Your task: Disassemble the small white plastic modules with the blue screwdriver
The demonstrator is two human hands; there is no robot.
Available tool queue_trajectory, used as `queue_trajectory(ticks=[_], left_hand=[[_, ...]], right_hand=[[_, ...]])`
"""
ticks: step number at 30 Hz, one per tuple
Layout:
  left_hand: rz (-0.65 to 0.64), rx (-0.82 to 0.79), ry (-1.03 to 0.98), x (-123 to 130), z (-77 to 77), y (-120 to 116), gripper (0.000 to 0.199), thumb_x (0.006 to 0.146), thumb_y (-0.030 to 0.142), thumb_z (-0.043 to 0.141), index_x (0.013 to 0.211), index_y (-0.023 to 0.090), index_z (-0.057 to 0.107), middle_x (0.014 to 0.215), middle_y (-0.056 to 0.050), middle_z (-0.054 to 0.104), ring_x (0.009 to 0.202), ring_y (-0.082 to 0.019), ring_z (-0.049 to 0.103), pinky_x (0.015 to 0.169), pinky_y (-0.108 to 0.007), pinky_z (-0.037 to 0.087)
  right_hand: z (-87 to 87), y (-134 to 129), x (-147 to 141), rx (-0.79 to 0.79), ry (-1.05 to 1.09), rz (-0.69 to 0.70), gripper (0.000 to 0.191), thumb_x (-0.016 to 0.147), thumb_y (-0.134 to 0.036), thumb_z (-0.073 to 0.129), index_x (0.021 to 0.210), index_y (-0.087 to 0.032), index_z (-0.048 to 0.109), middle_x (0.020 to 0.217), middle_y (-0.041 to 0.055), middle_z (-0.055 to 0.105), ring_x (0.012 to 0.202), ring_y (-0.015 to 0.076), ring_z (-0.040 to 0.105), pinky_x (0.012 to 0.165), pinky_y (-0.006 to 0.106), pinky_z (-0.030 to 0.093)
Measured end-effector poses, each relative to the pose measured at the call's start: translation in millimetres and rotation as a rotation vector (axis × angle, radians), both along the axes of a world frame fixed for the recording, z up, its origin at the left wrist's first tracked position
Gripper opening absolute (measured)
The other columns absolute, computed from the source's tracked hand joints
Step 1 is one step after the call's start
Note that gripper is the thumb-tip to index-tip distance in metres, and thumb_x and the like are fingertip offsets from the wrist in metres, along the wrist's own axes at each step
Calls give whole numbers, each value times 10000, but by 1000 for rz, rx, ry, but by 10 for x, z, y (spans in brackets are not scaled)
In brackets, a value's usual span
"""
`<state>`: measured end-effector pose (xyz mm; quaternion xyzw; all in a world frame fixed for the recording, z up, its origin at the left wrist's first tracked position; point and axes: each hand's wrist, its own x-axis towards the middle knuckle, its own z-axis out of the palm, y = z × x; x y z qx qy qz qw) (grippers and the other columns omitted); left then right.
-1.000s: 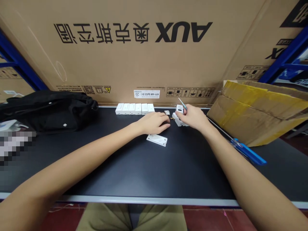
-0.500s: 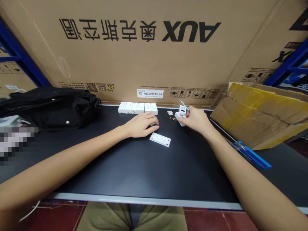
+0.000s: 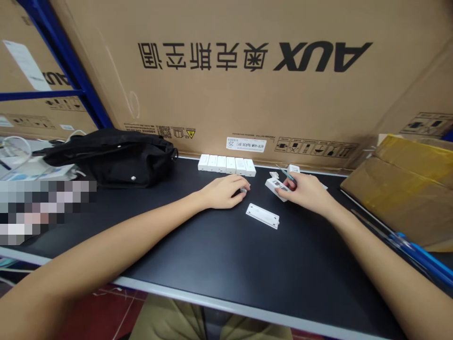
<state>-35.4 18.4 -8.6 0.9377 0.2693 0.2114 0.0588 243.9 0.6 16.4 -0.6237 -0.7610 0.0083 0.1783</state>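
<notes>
My left hand [image 3: 224, 191] rests on the black table top [image 3: 198, 245], its fingertips closed on a small grey part [image 3: 243, 190]. My right hand [image 3: 306, 190] holds a slim screwdriver [image 3: 287, 175] with a teal shaft. Its fingers lie on a white plastic housing [image 3: 277, 189], which sits on the table under them. A white cover plate [image 3: 262, 216] lies between my hands, nearer to me. Behind them stand a row of white plastic blocks [image 3: 226, 165], a small white piece [image 3: 274, 175] and a white block [image 3: 293, 169].
A black fabric bag [image 3: 120, 158] lies at the table's left. A flattened cardboard sheet with yellow tape [image 3: 406, 189] leans at the right, with a blue-handled tool [image 3: 421, 255] near it. A large AUX carton [image 3: 247, 71] stands along the back edge.
The view has swung left and tilted, so everything sits further right. My right hand has carried the white housing slightly toward itself, and the white block now stands apart behind it.
</notes>
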Motion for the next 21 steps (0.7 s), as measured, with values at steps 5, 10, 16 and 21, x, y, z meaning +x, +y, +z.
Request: queue_trajectory(ticks=[5, 10, 16, 21], left_hand=[[-34, -10, 4, -22, 24, -10, 235, 966, 257, 463, 1162, 216, 585, 1280, -50, 633, 1215, -205, 571, 1053, -359, 482], [-47, 3, 5, -31, 25, -3, 222, 960, 230, 463, 1146, 220, 584, 1271, -51, 627, 1199, -199, 575, 1040, -349, 486], [-58, 13, 7, -32, 11, 14, 246, 956, 223, 464, 1162, 210, 598, 1277, -57, 622, 1201, -196, 573, 1043, -344, 485], [-48, 18, 35, -22, 21, 2, 302, 966, 207, 452, 1225, 225, 605, 1334, -44, 616, 1266, -196, 541, 1088, -357, 454]], right_hand=[[-24, 48, 110, 7, -11, -45, 381, 731, -506, 636, 637, -252, 369, 596, -17, 558, 536, 163, 487, 564, 304, 341], [24, 19, 138, -15, -27, 56, 345, 759, -499, 621, 661, -247, 406, 631, -16, 574, 576, 171, 519, 580, 307, 342], [36, 46, 228, -83, -114, 86, 364, 815, -521, 571, 668, -249, 380, 637, -9, 541, 575, 176, 495, 586, 316, 337], [64, 36, 184, 156, -89, 118, 355, 854, -486, 535, 666, -250, 348, 774, 51, 513, 713, 210, 518, 658, 336, 374]])
